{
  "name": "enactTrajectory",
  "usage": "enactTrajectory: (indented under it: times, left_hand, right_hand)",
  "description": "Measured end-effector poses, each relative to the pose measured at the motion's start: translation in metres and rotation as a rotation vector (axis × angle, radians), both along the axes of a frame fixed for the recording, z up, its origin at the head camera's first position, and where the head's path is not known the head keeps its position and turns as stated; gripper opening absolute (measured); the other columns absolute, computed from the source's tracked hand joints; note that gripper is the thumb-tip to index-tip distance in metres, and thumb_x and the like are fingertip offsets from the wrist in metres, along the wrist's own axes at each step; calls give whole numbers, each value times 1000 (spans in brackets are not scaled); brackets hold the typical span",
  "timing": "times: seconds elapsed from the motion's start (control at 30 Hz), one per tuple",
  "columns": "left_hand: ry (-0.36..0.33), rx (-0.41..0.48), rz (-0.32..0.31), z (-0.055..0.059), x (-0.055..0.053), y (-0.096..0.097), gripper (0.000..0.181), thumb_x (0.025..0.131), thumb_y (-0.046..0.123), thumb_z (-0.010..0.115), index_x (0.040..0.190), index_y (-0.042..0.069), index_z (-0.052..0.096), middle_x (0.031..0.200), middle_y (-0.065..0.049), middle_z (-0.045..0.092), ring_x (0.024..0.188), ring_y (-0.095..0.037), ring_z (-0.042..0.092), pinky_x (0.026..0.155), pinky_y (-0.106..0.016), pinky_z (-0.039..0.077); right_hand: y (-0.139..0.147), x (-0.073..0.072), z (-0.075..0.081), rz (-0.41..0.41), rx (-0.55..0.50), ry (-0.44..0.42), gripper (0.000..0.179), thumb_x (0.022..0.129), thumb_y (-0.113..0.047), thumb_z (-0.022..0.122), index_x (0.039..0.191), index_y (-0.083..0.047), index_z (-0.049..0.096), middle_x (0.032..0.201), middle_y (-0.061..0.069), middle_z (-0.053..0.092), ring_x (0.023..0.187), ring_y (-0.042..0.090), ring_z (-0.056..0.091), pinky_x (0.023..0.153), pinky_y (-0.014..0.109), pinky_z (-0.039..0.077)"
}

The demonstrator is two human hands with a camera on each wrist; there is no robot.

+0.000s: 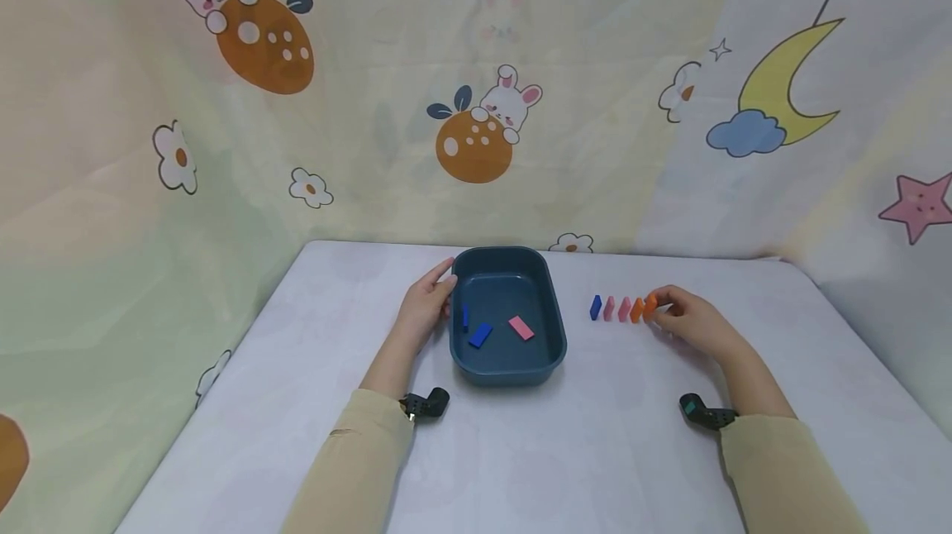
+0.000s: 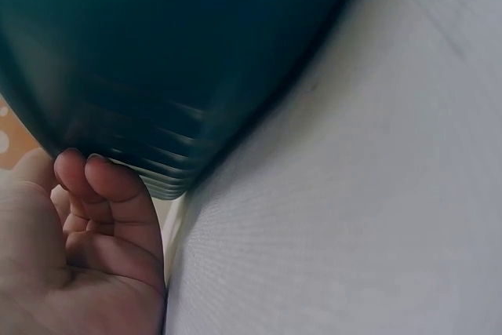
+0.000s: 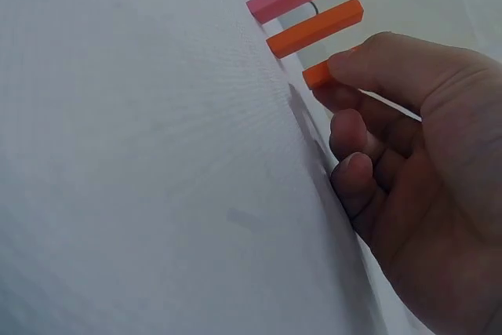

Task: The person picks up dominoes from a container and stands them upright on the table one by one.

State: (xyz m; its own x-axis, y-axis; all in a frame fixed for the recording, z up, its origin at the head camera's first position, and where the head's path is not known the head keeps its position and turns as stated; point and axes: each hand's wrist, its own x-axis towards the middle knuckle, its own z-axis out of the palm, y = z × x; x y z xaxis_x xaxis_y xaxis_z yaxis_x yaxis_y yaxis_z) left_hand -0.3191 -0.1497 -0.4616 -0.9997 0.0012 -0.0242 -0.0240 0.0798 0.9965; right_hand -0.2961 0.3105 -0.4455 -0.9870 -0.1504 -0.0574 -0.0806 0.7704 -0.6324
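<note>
A row of small upright dominoes stands on the table: a blue domino (image 1: 596, 307), two pink dominoes (image 1: 624, 308) and an orange domino (image 1: 637, 310). At the row's right end my right hand (image 1: 692, 321) pinches another orange domino (image 3: 318, 75) between thumb and index finger, the other fingers curled below. My left hand (image 1: 424, 302) grips the left rim of a dark teal plastic basin (image 1: 508, 374), its fingertips (image 2: 102, 170) against the outer wall. Inside the basin are two blue dominoes (image 1: 480, 335) and a pink domino (image 1: 521, 327).
A white cloth covers the table (image 1: 565, 468). Behind it hangs a printed curtain (image 1: 372, 104) with rabbits, flowers and a moon. Black wrist cameras (image 1: 430, 403) sit on both wrists, at the ends of the beige sleeves (image 1: 357, 460).
</note>
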Motion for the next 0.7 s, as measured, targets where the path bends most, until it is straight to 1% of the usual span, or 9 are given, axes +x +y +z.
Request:
enactTrajectory:
  times: [0.03,0.07,0.27,0.3,0.47,0.6,0.7]
  left_hand:
    - [0,6,-5,0,0,0,43,97,42,61,139,39,54,73,-1,56,66,-18,54,64,-27,47]
    - [-9,11,-12,3,2,0,43,97,41,61,140,38,53,73,-1,56,65,-18,54,65,-27,47]
    - [-5,21,-9,4,3,1,43,97,41,61,139,38,54,72,-1,56,65,-17,53,64,-26,47]
    - [3,25,-6,0,1,1,43,97,42,61,139,39,54,72,-1,56,65,-17,53,63,-26,47]
    - [5,39,-9,0,1,1,42,97,41,62,138,38,55,73,-1,56,65,-16,53,63,-26,47]
    - [8,40,-5,-2,0,1,41,96,42,62,137,40,55,72,-1,55,64,-16,52,62,-26,46]
    - [7,35,-5,-3,0,0,41,96,42,62,137,40,55,72,-1,55,64,-16,52,61,-25,46]
  right_hand:
    - [0,0,-1,4,3,3,43,97,-32,62,133,-11,51,115,16,61,86,23,56,70,29,51]
    - [0,0,-1,5,5,2,43,97,-31,63,133,-11,51,114,16,61,86,23,55,70,30,51]
    - [2,0,-4,15,10,5,42,96,-28,64,131,-10,52,107,13,61,87,23,55,70,29,50]
    - [2,0,-4,15,13,6,42,96,-28,64,131,-10,52,106,13,60,86,23,55,69,29,50]
    - [2,1,-5,11,22,-9,44,96,-31,63,133,-12,51,104,12,58,86,23,54,70,29,49]
    - [1,1,-3,4,22,-22,49,96,-37,63,136,-14,47,109,13,57,89,24,53,72,30,48]
    - [1,2,-3,5,15,-21,51,96,-38,62,138,-14,46,113,13,58,91,23,54,73,29,48]
